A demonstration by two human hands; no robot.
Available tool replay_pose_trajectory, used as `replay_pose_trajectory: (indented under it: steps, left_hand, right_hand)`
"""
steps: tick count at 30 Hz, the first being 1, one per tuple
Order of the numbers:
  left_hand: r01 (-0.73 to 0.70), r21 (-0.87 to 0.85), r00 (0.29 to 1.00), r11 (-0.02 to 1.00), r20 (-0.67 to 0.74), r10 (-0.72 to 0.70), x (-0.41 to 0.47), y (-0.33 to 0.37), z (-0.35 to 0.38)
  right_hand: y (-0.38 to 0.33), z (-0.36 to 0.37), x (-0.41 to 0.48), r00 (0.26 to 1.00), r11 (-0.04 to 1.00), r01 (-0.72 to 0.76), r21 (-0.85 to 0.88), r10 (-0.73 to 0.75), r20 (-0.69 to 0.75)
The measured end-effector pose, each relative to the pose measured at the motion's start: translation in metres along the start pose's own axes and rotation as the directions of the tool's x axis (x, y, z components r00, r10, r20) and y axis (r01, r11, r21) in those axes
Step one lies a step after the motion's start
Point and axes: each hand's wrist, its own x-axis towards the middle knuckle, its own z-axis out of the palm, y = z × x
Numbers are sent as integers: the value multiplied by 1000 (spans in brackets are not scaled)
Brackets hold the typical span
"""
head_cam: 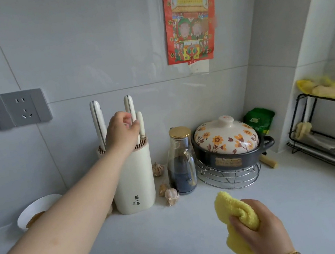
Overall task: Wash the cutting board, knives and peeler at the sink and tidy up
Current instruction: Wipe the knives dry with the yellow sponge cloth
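Knives: three cream handles stand upright out of the knife block [134, 177], blades down and hidden in the slots. The tall left handle [97, 121] stands clear of my hand. The tall middle handle [129, 105] and the short handle [140, 122] are at my fingertips.

Block stands at the back of the counter [159, 240], against the wall tiles.

Left hand [121, 130]: over the top of the block, arm reaching in from the lower left. Fingers are curled against the lower part of the middle handle, thumb just beside the short one. I cannot tell whether I am actually pinching a handle or only touching it.

Key relation: the long axis of every knife is vertical, so any travel in or out of a slot has to run straight up or down, not toward me.

Right hand [263, 228]: low and to the right, well apart from the block, gripping a bunched yellow cloth [235, 211]. Left is the nearer hand by far.

Just right of the block: garlic bulbs [171, 195] and a glass bottle [182, 164] of dark liquid. A sideways slip could knock these.
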Motion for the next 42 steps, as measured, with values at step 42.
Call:
replay_pose_trajectory:
  steps: [42]
  left_hand:
    - [-143,73,-398,987,909,-125,-634,288,234]
  right_hand:
    - [134,-435,-383,477,649,-760,29,587,-654]
